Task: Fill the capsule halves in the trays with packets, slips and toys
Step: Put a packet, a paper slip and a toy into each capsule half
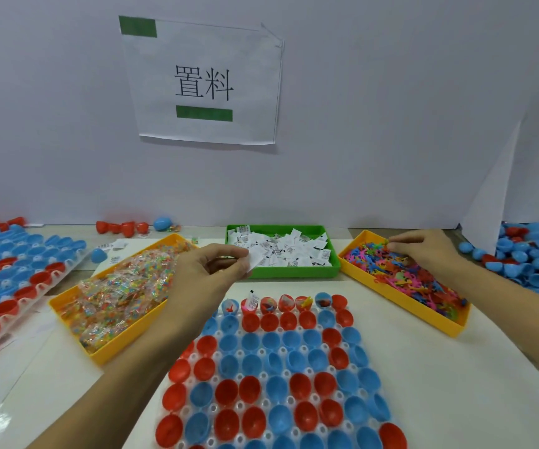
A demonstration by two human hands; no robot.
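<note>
Capsule halves (pixel 271 377), red and blue, sit open side up in a clear tray (pixel 289 400) at lower centre of the frame. Only the far row holds anything: slips and bright toys show in several cups there; the rest look bare inside.

Beyond the tray stand three bins. A yellow bin (pixel 67 314) at centre left is heaped with clear packets (pixel 122 286) of coloured bits. A green bin (pixel 334 270) at centre holds white slips (pixel 287 249). A second yellow bin (pixel 423 314) at centre right holds small toys (pixel 401 273) in many colours.

The left hand (pixel 210 270) hangs over the green bin's near left corner, its grip pinching a white slip (pixel 255 259) between thumb and fingers. The right hand (pixel 423 247) reaches into the toy bin's far end, fingertips narrow on a toy; which one is too small to tell.

Bare worktop (pixel 456 384) lies right of the tray. A second filled tray (pixel 18 270) sits at far left. Loose halves (pixel 527 257) pile at far right, and a few lie by the wall. A sign (pixel 203 82) hangs on the wall.
</note>
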